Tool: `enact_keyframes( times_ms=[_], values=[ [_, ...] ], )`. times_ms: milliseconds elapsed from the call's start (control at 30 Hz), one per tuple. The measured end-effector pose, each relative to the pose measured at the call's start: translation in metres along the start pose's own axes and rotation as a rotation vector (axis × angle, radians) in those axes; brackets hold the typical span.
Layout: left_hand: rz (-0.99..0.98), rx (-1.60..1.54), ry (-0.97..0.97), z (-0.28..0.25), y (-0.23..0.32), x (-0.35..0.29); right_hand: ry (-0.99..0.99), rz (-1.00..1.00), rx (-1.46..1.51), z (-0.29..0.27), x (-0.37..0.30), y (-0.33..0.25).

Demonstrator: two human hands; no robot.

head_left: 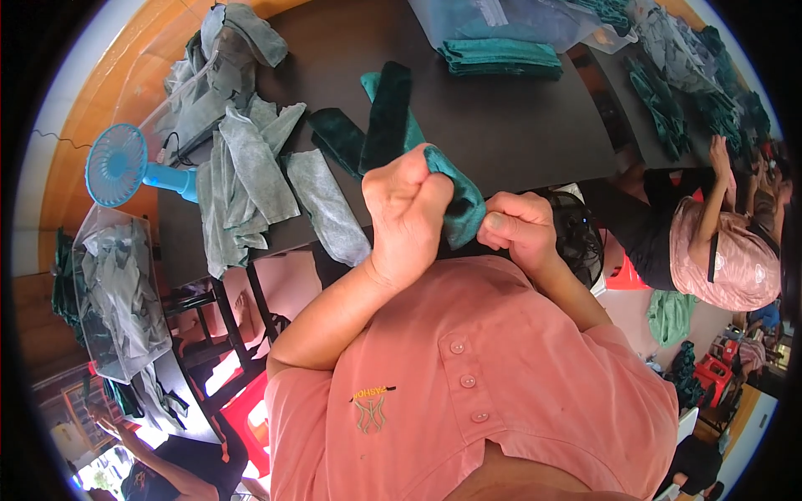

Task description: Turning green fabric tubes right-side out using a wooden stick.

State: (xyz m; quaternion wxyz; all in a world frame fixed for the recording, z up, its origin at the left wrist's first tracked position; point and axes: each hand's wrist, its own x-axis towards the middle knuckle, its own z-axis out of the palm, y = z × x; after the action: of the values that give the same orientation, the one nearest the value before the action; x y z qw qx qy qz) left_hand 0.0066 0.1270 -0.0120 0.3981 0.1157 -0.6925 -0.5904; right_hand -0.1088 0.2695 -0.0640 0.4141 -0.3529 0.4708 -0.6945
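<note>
A green velvet fabric piece [464,213] is held up in front of my chest, above the table's near edge. My left hand [407,213] is closed on its upper end, the fingers partly hidden behind the cloth. At its lower right edge, my right hand [520,227] pinches the fabric between thumb and curled fingers. Just beyond my left hand, dark green velvet strips [388,108] lie crossed on the dark table [526,117]. A pale grey strip [326,204] lies to the left of my left wrist, partly over the table edge.
Grey cloth pieces [251,167] pile up at the left, beside a blue fan [117,165]. A folded green stack [499,58] lies by a clear plastic bin [510,21] at the far side. Another person [723,255] works at the right.
</note>
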Motion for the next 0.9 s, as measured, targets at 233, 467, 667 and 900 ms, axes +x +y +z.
enact_keyframes(
  times_ms=[233, 467, 667, 900],
  values=[
    [0.135, 0.283, 0.059, -0.021, 0.011, 0.007, -0.008, -0.190, -0.423, -0.009, -0.004, -0.003],
    [-0.011, 0.126, 0.031, -0.011, 0.021, 0.012, 0.038, -0.188, -0.415, 0.005, -0.004, -0.005],
    [0.045, 0.037, -0.027, -0.015, 0.003, 0.011, 0.077, -0.011, -0.190, 0.001, -0.014, -0.008],
    [0.081, 0.015, -0.105, -0.009, 0.031, 0.011, 0.063, -0.107, -0.284, -0.009, -0.015, -0.024]
  ],
)
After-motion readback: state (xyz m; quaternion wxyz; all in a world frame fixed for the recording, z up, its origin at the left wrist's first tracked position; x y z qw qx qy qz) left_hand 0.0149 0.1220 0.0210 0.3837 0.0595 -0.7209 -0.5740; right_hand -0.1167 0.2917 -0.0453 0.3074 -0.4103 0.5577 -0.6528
